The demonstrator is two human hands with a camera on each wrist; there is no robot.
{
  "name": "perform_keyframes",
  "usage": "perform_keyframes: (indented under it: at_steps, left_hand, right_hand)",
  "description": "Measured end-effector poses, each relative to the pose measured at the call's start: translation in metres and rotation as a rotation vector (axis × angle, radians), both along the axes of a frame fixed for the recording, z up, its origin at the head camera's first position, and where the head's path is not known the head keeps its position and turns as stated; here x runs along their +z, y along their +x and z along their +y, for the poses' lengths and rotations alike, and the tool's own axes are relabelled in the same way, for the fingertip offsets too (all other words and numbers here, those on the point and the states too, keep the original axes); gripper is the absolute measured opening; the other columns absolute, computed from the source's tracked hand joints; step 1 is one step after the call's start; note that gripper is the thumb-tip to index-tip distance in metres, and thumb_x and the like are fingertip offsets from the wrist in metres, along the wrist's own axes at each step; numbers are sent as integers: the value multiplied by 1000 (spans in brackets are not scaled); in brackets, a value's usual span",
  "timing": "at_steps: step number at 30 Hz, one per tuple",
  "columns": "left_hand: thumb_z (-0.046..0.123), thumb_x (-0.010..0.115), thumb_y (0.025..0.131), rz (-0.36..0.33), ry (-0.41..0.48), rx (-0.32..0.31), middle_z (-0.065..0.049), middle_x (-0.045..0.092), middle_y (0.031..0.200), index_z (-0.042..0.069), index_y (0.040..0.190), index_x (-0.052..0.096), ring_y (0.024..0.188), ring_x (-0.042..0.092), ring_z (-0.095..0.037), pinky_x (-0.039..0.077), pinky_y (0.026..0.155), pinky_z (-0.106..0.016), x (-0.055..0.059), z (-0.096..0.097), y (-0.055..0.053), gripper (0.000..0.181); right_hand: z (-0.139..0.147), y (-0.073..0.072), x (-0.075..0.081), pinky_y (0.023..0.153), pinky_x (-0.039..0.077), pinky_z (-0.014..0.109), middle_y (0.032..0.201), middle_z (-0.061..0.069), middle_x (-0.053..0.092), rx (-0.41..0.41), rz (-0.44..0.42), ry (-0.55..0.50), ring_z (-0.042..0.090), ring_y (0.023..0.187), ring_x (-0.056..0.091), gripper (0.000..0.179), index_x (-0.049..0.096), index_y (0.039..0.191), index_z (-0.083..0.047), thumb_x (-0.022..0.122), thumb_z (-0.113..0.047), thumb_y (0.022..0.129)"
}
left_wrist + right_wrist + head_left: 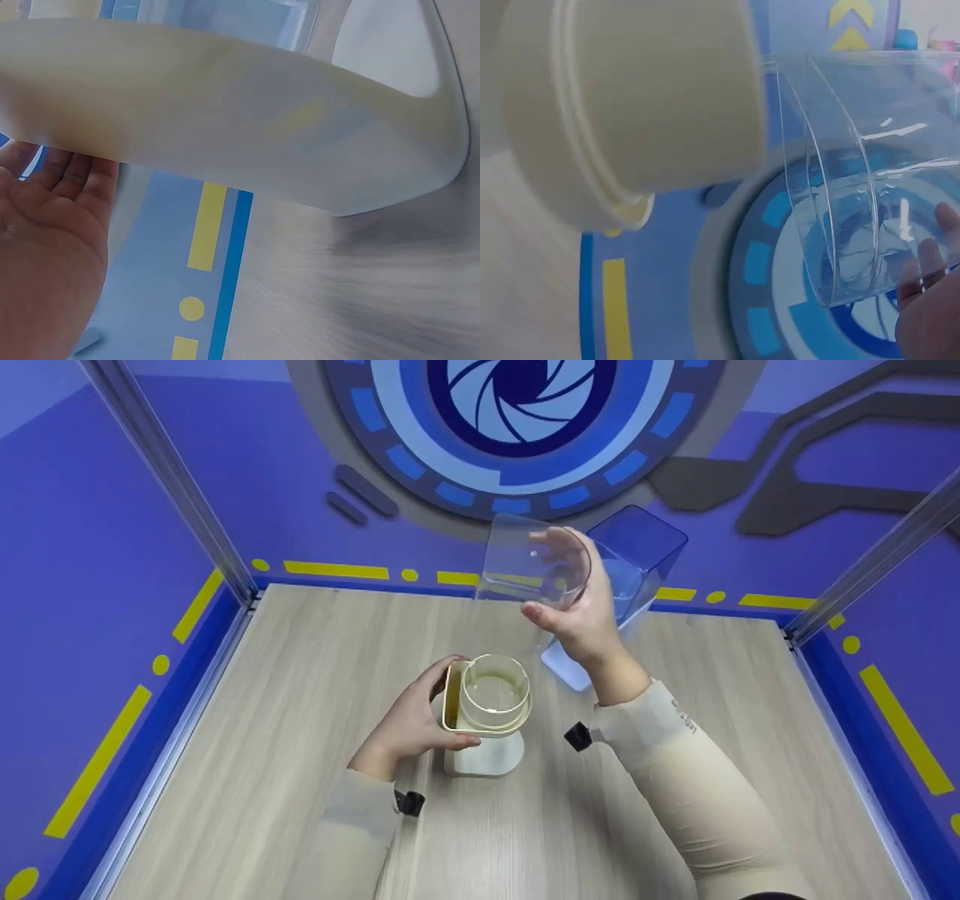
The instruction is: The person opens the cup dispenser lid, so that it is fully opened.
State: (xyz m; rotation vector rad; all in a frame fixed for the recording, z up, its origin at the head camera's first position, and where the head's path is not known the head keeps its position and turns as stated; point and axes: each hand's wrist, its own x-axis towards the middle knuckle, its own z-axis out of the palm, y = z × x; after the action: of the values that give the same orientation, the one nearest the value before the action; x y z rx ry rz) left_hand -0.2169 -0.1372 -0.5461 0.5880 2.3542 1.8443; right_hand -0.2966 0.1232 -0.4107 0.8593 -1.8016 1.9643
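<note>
My left hand (409,716) grips the upper part of a cream plastic stand (451,697), thumb on its near side and fingers at the far side. The stand is upright, with a round collar (495,718) on top and a flat rounded foot (487,757) below. In the left wrist view its smooth side (187,112) fills the upper part. Raised above and behind it, my right hand (589,615) holds a clear plastic container (514,556), fingers and thumb around its curved wall. The right wrist view shows this container (885,180) apart from the cream stand.
Behind my right hand stands a tall blue-tinted transparent container (651,574), partly hidden, with a pale bottom end (566,666). Blue printed panels (172,585) enclose the wood-grain table (315,660) at the back and sides. Metal posts (180,487) rise at the corners.
</note>
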Motion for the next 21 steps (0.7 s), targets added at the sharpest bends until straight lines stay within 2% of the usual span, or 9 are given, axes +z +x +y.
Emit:
perform_keyframes:
  at_steps: [3,7,11,16,21]
  left_hand:
    - [19,111,65,1,5,1,-4,61,164,9,170,45,161,53,-31,32,141,-53,-1,0,-1,124]
    - [19,111,65,6,13,-5,-3,62,163,9,170,45,159,54,-30,33,140,-55,-2,0,-1,124]
    - [20,111,66,7,15,0,-5,61,165,9,170,45,159,54,-32,33,140,-58,-2,0,-1,124]
    - [19,111,66,6,14,2,-6,61,165,6,170,45,158,56,-33,34,139,-60,-3,0,-1,124]
    - [20,111,66,5,9,1,-4,62,164,8,170,45,157,56,-31,34,140,-57,-4,-1,-1,124]
  right_hand:
    - [1,-10,-12,111,50,34,151,-1,68,-52,-33,63,25,131,59,104,56,156,-6,105,-42,72]
    - [2,-21,-32,113,50,32,152,8,61,-117,-117,141,23,131,56,104,53,159,-3,104,-23,70]
    - [4,-29,-51,117,51,30,155,18,56,-121,-205,166,24,135,55,103,49,160,0,100,-7,71]
    - [4,-37,-71,117,50,32,159,20,55,-109,-278,215,31,138,55,103,47,162,0,99,-7,75]
    - [-2,-42,-90,110,47,41,155,23,59,-95,-280,293,38,136,56,101,47,162,1,98,-13,77]
